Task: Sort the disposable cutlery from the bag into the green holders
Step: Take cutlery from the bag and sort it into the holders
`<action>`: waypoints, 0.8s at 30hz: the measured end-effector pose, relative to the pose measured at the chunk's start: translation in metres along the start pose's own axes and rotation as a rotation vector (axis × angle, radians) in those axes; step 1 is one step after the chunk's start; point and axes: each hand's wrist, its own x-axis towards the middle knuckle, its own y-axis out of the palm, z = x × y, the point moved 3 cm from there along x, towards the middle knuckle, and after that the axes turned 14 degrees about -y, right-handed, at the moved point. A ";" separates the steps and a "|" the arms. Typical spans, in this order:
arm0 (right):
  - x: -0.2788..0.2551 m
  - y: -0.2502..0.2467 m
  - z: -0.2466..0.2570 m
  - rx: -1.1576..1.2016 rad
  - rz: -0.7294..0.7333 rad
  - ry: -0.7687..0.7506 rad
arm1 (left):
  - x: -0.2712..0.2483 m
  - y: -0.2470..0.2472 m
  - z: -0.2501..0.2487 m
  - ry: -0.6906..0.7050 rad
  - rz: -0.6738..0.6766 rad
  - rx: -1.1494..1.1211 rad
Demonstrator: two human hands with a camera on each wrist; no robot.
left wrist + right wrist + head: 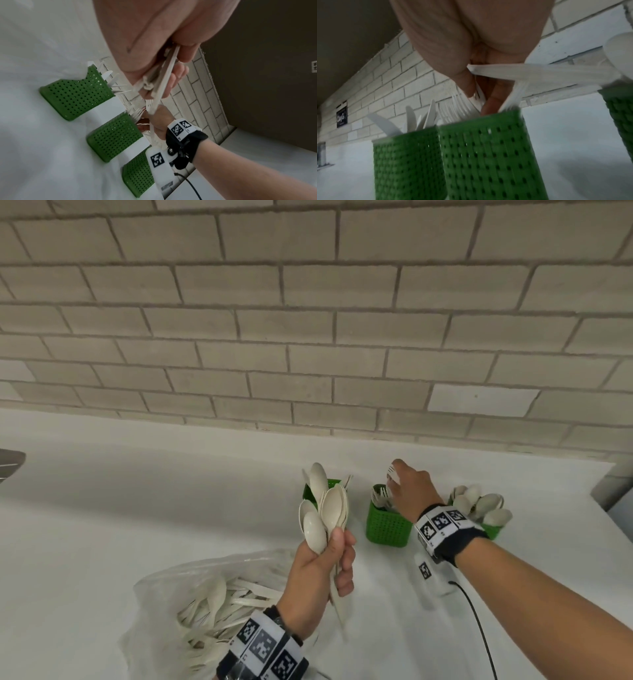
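Note:
My left hand [329, 559] is raised above the counter and grips a bundle of white spoons [323, 508] by their handles [163, 77]. My right hand [399, 482] reaches over the middle green holder [387, 527], which is full of forks, and pinches a white fork [477, 93] at its mouth. The left green holder [406, 155] holds knives, half hidden behind the spoon bundle in the head view. Spoons fill the right green holder [491, 530]. The clear plastic bag [205, 604] with several more pieces of cutlery lies near my left wrist.
The three holders stand in a row on a white counter [137, 508] close to a grey brick wall [308, 337]. A black cable [476, 621] runs from my right wrist device towards the front edge. A dark object [10, 463] shows at the far left.

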 end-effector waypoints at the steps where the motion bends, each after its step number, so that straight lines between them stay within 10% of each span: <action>1: 0.002 -0.004 0.001 0.001 0.007 -0.007 | -0.001 0.001 0.000 -0.010 0.008 -0.007; 8: 0.008 -0.038 0.011 0.685 -0.575 0.085 | -0.008 0.013 -0.001 -0.006 0.042 -0.035; 14: -0.015 -0.001 0.003 0.807 -0.568 0.127 | -0.019 0.022 -0.004 0.171 -0.050 0.178; 24: -0.004 -0.052 0.013 0.903 -0.861 -0.089 | -0.025 0.022 0.011 -0.018 -0.081 0.037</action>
